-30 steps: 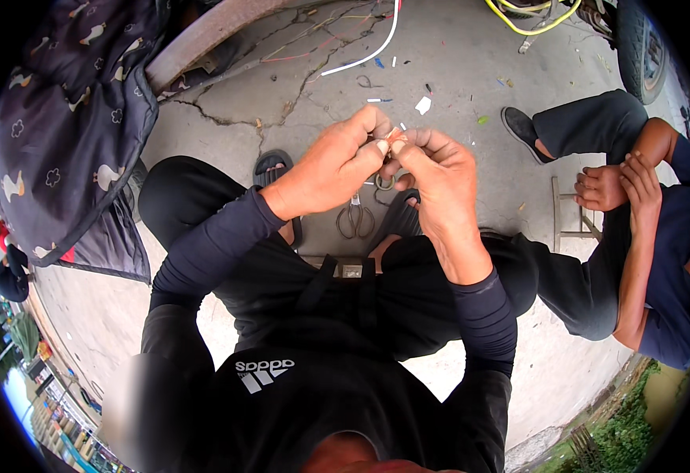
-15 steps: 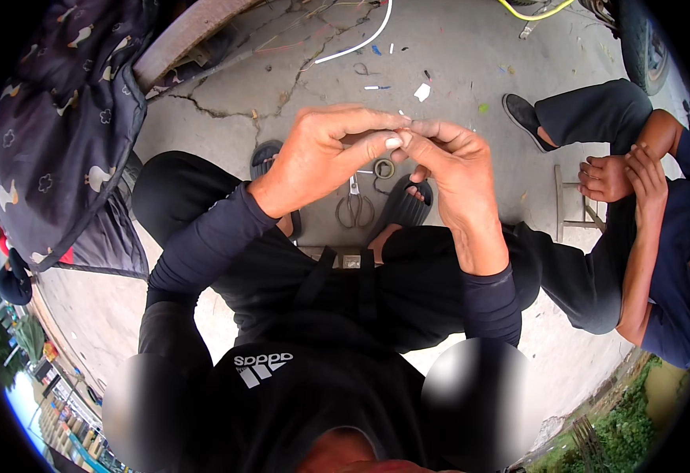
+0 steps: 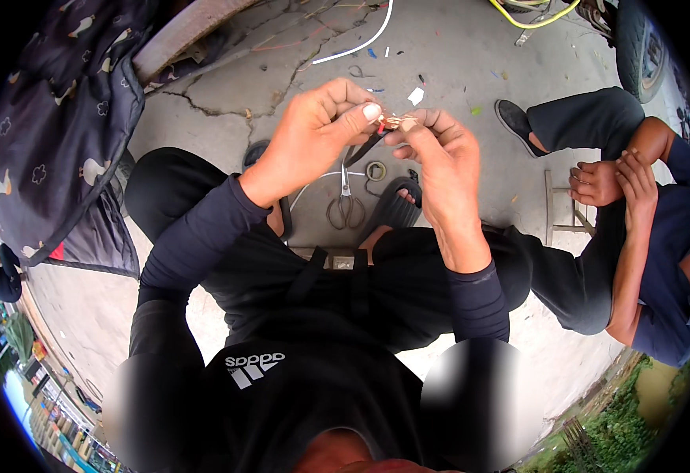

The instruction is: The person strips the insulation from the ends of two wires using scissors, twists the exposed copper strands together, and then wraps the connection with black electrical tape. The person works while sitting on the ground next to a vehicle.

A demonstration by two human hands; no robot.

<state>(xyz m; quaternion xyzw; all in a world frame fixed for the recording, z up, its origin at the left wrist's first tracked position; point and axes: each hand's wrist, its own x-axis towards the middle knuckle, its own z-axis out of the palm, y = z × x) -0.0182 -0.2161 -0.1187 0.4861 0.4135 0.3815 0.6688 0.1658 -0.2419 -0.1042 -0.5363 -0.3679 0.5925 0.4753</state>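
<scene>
Bare copper wire strands (image 3: pixel 393 122) run between my two hands, held up above my knees. My left hand (image 3: pixel 313 134) pinches their left end between thumb and forefinger. On the other side my right hand (image 3: pixel 443 162) is closed on the same strands, thumb against the forefinger. A bit of red insulation shows just under the copper. From there a black cable (image 3: pixel 363 150) slants down to the left. Below the hands, a pair of scissors (image 3: pixel 346 206) lies on the ground between my feet, next to a roll of tape (image 3: pixel 376 170).
A person's hands (image 3: pixel 617 180) rest crossed at the right, beside a low stool (image 3: pixel 551 206). A patterned dark cover (image 3: pixel 61 134) hangs at the left. White tubing (image 3: pixel 365 46), a white scrap (image 3: pixel 416 96) and a yellow cable (image 3: pixel 546 21) lie farther off. A wheel (image 3: pixel 639 55) stands at far right.
My hands have moved slightly up and apart, and the fingers have turned so the copper strands, red insulation and black cable now show between them.
</scene>
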